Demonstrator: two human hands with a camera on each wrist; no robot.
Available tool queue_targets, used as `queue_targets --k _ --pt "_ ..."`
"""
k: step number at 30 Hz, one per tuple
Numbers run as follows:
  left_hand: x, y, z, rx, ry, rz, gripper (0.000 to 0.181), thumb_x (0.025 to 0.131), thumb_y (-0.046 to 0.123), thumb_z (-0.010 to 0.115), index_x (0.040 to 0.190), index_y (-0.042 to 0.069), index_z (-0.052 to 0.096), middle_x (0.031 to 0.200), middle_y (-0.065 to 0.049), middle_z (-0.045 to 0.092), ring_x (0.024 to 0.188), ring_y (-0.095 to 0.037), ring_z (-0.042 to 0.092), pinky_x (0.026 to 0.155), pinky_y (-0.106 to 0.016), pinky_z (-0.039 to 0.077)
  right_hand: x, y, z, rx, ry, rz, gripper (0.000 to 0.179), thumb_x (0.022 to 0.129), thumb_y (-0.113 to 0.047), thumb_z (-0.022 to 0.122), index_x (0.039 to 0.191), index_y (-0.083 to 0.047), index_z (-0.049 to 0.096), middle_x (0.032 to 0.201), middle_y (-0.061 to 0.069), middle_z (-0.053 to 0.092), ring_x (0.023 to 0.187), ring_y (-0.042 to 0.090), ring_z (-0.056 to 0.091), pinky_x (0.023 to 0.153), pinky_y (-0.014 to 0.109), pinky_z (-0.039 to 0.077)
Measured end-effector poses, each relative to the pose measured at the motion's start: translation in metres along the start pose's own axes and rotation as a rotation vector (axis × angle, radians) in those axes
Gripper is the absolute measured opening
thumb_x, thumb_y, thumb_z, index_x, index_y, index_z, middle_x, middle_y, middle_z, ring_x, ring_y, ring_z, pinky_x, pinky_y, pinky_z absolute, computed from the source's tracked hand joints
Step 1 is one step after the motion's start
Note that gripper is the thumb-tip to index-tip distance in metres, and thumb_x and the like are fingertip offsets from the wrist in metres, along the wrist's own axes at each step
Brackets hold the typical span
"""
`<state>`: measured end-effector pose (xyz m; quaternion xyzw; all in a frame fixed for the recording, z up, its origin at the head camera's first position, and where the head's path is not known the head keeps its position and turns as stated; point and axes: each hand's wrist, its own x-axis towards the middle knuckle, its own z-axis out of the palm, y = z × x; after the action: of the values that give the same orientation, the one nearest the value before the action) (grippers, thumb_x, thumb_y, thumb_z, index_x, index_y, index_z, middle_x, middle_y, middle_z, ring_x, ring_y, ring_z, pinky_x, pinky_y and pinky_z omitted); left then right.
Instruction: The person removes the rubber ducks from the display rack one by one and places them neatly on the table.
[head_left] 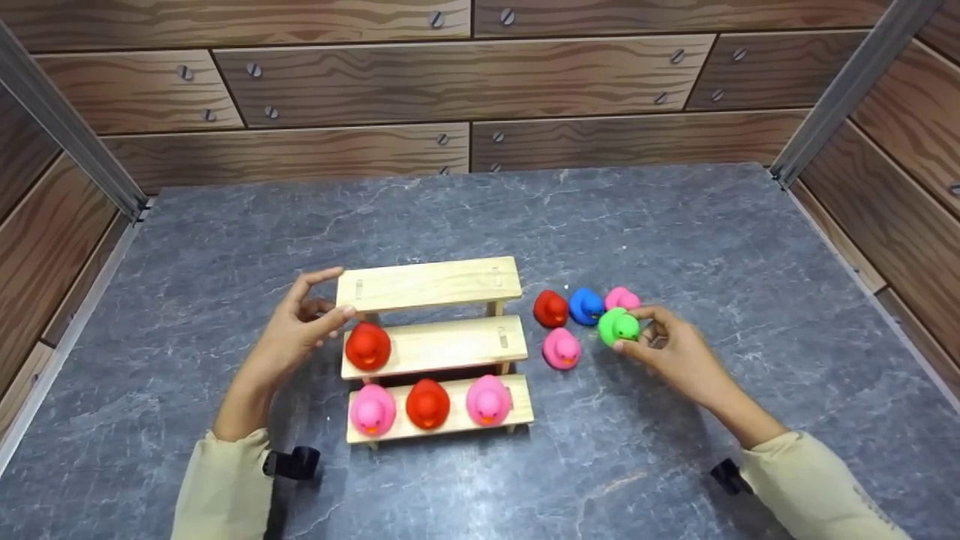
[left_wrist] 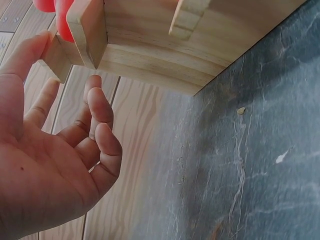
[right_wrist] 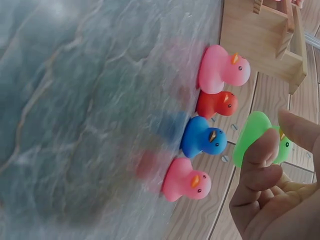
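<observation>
Four ducks [head_left: 427,405] set on the wooden stand [head_left: 431,285] by our count: three along the lowest tier [head_left: 521,409], a red duck [head_left: 367,346] on the middle. Right hand [head_left: 667,349]: fingers [right_wrist: 261,152] pinch the green duck [head_left: 616,327] above the bench [head_left: 637,480]. Left hand [head_left: 292,326] grips the top tier's [head_left: 465,277] end. Four loose ducks [head_left: 551,309] sit beside the stand. We judge it about half done.

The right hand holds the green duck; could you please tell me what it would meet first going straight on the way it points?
Probably the blue duck, just beyond the held green duck, though the right hand may be high enough to pass over it.
</observation>
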<state>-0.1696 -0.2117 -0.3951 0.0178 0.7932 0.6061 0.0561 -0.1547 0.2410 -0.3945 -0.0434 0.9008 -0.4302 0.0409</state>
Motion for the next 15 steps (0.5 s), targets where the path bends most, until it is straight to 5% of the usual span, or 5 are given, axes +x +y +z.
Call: queue_targets --k 15 --pt "-0.001 0.0 -0.0001 0.006 -0.011 -0.002 0.058 0.092 0.016 0.065 0.144 0.017 0.039 0.093 -0.004 0.061 0.075 -0.015 0.055 0.063 -0.023 0.042 0.004 0.0071 0.0095 -0.043 -0.084 -0.014 0.046 0.084 -0.016 0.074 0.119 0.006 0.054 0.076 0.004 0.055 0.057 0.007 0.049 0.05 0.022 0.042"
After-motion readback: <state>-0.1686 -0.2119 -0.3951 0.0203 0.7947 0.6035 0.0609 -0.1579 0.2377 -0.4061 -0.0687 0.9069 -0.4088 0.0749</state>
